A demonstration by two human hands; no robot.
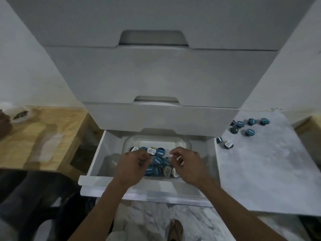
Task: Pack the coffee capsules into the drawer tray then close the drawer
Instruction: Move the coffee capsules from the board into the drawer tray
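Both your hands hang over the clear tray point(186, 145) inside the open drawer point(97, 173), low enough to drop capsules without them bouncing out. Your left hand point(129, 168) has its fingers curled inward, apparently pinching something small, though what it is I cannot tell. Your right hand point(188, 165) is curled too (thumb and forefinger nearly meeting), and nothing is plainly held in it. Just beneath and between your hands, the packed capsules point(159, 160) lie heaped in the tray. Well off to the right of your right hand, loose capsules point(245, 127) wait on the marbled surface point(260, 171), so the drawer probably shouldn't be closed yet.
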